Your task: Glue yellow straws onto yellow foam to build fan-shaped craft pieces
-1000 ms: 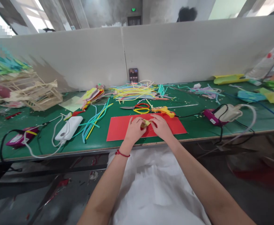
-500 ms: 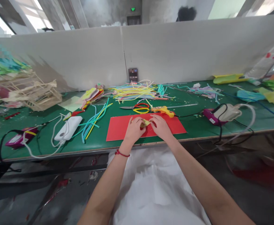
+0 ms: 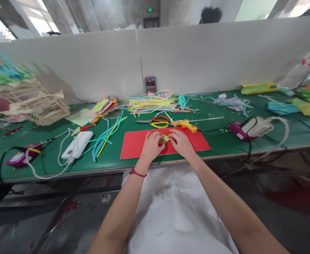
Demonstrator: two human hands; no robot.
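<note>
Between my fingertips is a small yellow-green piece (image 3: 166,138), thin and folded-looking; its exact kind is too small to tell. My left hand (image 3: 153,143) pinches its left side, and my right hand (image 3: 181,141) has its fingers closed at the right end. Both hands are over a red rectangular board (image 3: 133,143) near the table's front edge. Just beyond the board lie scissors (image 3: 159,122) with red and yellow handles and a yellow glue gun (image 3: 185,124), its black cord running right.
Colourful soft strips (image 3: 152,104) are piled behind the scissors, and more strips (image 3: 106,137) lie left of the board. A white power bank (image 3: 77,145) with cables and a purple box (image 3: 25,155) sit left. Another purple box (image 3: 242,132) sits right. A white partition (image 3: 197,56) closes the back.
Almost nothing differs. Both hands stay in the same place over the red board with the yellow-green piece between their fingertips; the camera view shifts very slightly.
</note>
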